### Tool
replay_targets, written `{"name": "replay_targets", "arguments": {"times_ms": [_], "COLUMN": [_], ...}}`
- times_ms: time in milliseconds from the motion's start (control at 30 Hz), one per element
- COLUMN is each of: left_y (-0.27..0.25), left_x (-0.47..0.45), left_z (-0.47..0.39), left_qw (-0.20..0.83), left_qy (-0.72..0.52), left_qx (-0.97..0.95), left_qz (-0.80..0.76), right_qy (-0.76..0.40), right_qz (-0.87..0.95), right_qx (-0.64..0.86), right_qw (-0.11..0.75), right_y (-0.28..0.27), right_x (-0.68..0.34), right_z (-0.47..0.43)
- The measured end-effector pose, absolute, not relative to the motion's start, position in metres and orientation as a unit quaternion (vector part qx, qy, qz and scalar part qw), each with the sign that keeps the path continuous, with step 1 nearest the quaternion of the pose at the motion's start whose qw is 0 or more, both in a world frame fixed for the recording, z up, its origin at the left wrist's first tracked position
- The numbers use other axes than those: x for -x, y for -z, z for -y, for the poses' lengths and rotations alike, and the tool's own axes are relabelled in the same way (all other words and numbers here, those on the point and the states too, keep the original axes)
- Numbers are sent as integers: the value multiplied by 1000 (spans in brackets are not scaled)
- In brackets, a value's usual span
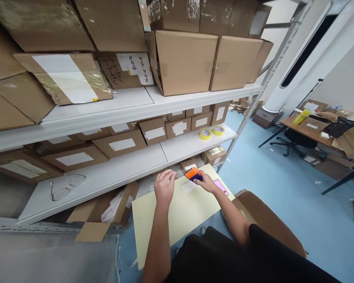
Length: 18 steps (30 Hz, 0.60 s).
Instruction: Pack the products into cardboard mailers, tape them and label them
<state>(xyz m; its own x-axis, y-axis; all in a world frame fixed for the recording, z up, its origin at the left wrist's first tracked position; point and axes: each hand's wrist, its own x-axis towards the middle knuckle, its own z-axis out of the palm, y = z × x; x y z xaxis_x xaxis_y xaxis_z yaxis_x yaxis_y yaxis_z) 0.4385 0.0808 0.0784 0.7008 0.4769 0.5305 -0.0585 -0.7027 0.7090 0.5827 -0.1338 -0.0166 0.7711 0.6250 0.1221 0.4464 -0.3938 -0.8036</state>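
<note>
My right hand [205,182] is wrapped round an orange and dark blue hand-held tape dispenser [192,173], held over the pale yellow board [183,216]. To its left, my left hand [164,186] is raised with thumb and fingers pinched together. A faint clear strip of tape [179,173] seems to run between the fingers and the dispenser; blur hides its exact ends. Beneath the dispenser, a whitish patch like a label [189,186] lies on the board. A phone with a pink screen [221,187] rests on the board beside my right wrist.
Shelving [129,161] ahead holds several cardboard boxes, two yellow tape rolls [205,134] and clear-framed glasses [67,187]. An open carton [106,212] stands low on the left. A brown chair or box shape [265,220] is at my right. A cluttered desk [301,127] stands farther right.
</note>
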Motion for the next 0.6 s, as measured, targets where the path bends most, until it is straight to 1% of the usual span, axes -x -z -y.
{"name": "replay_targets", "arguments": {"times_ms": [67, 167, 233, 333, 467, 600], "left_y": [-74, -60, -51, -45, -44, -44], "left_x": [-442, -450, -458, -471, -485, -486], "left_z": [-59, -28, -17, -12, -15, -12], "left_qw": [336, 314, 307, 301, 321, 336], "left_qy": [-377, -361, -381, -415, -410, -418], "left_qx": [-854, -874, -865, -842, -825, -799], "left_qz": [-122, -87, -109, -167, -220, -271], "right_qy": [-85, -53, -27, -8, -1, -14], "right_qz": [320, 328, 331, 349, 427, 456], "right_qx": [820, 805, 806, 820, 813, 834], "right_qw": [467, 491, 490, 455, 396, 311], "right_y": [21, 22, 22, 21, 6, -16], "right_x": [-601, -639, -667, -714, -778, -824], "right_z": [126, 114, 108, 102, 92, 70]}}
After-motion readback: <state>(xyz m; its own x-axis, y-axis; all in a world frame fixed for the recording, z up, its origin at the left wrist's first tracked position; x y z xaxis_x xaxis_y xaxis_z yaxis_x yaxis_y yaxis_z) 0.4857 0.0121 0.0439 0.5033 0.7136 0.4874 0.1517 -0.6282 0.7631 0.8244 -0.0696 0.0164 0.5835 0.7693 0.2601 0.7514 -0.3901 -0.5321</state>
